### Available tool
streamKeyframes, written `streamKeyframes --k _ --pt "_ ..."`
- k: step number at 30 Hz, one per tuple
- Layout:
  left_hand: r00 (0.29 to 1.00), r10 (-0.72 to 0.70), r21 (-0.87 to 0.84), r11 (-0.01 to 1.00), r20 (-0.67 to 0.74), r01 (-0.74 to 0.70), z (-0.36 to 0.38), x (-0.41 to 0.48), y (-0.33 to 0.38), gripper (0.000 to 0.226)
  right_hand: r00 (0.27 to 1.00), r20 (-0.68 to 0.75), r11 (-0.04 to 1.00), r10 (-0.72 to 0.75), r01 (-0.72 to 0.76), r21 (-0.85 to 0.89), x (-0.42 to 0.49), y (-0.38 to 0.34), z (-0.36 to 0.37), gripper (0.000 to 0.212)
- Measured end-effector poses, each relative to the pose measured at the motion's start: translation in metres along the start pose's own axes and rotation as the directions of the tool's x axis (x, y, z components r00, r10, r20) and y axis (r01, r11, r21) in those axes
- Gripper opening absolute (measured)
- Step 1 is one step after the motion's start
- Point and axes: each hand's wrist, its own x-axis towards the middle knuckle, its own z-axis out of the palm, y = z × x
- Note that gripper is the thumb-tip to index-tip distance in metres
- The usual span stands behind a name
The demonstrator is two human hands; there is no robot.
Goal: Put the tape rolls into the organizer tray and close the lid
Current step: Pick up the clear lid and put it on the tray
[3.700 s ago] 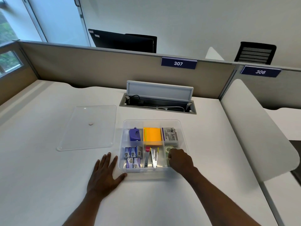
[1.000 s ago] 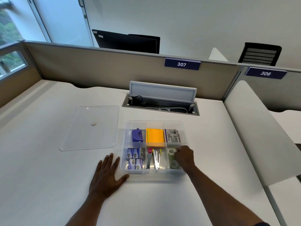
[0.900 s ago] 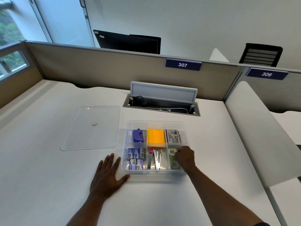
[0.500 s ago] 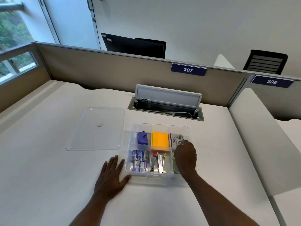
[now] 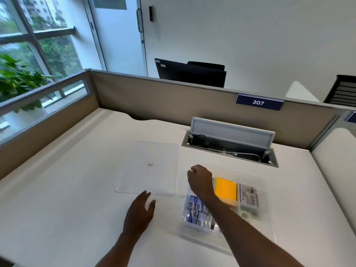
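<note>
The clear organizer tray (image 5: 266, 191) sits on the white desk without its lid. Clear tape rolls (image 5: 245, 215) lie in its front right compartment, under a labelled box. The flat transparent lid (image 5: 150, 166) lies on the desk just left of the tray. My right hand (image 5: 200, 180) hovers over the tray's back left corner, close to the lid's right edge, fingers curled with nothing visible in them. My left hand (image 5: 140, 211) rests on the desk with its fingers spread, the fingertips at the lid's front edge.
The tray also holds orange sticky notes (image 5: 225, 189) and small blue boxes (image 5: 194, 209). An open cable hatch (image 5: 231, 149) with a raised flap lies behind the tray. Beige partitions (image 5: 163, 97) bound the desk at the back and left, and a white divider (image 5: 335, 166) bounds it on the right.
My right hand left the tape compartment and crossed the tray leftward toward the lid. My left hand slid forward to the lid's front edge. The view turned left.
</note>
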Motion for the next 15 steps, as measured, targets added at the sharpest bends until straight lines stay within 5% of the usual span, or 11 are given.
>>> streamKeyframes --k 10,15 --pt "0.952 -0.299 0.112 0.946 -0.058 0.304 -0.035 0.074 -0.024 0.063 0.918 0.278 0.959 0.282 -0.261 -0.11 0.016 -0.02 0.083 0.004" --pt "0.906 -0.422 0.19 0.89 -0.005 0.415 -0.04 0.09 -0.024 0.044 0.893 0.26 0.927 0.366 -0.326 -0.185 0.02 -0.016 0.106 0.006"
